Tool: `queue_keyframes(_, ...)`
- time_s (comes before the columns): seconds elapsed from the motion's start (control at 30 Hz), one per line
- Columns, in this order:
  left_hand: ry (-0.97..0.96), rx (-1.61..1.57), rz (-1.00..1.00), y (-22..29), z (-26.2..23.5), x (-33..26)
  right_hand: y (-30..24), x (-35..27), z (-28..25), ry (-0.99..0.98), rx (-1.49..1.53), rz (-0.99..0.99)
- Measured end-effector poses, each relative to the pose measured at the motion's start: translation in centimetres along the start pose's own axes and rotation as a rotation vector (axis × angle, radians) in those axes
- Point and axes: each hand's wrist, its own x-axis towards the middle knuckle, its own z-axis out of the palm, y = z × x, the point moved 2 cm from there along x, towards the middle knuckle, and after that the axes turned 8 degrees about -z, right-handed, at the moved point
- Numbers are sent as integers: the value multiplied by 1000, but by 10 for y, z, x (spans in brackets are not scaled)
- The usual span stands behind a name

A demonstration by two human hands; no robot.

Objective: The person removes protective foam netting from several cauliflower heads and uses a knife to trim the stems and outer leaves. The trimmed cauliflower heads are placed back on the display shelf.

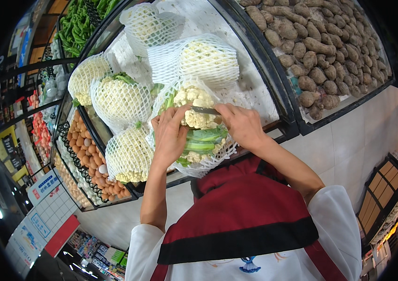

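Note:
My right hand (245, 125) is closed round the handle of a small knife (203, 110). Its blade points left and lies across the pale head of a cauliflower (193, 97). On the left side my left hand (169, 136) grips the cauliflower, with curled fingertips close to the blade's tip. Below the blade, green leaves and stalks (204, 140) show between my hands. A white foam net (210, 161) sits loosely around the cauliflower, pushed open near my hands. The undersides of my fingers are hidden.
More netted cauliflowers (120, 99) lie left and behind on the white display bed (131, 58). Black-edged bins hold taro (323, 49) on the right, eggs (84, 145) on the left and green peppers (75, 33) at far left. The stand's black rim (281, 105) runs close to my right arm.

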Motion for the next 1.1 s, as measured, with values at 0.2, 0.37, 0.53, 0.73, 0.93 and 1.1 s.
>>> queue_keyframes(0.2, -16, -29, -7, -2, 0, 1, -1, 1, -1, 31, 17, -13)
queue_keyframes(0.37, -7, -33, -3, -2, -1, 1, 4, -1, 3, 8, -30, -14)
queue_keyframes(0.53, -12, -62, 2, -2, -2, 0, 8, -3, 4, 37, -57, -32)
queue_keyframes(0.73, 5, -65, 2, -5, 0, 1, 7, -4, 9, -5, 15, -4)
queue_keyframes(0.93, 89, -97, -6, -4, 1, 2, 8, -11, -7, 30, 69, 60)
queue_keyframes(1.1, 80, -26, -83, 1, 7, 8, 1, -8, -19, 24, 152, 164)
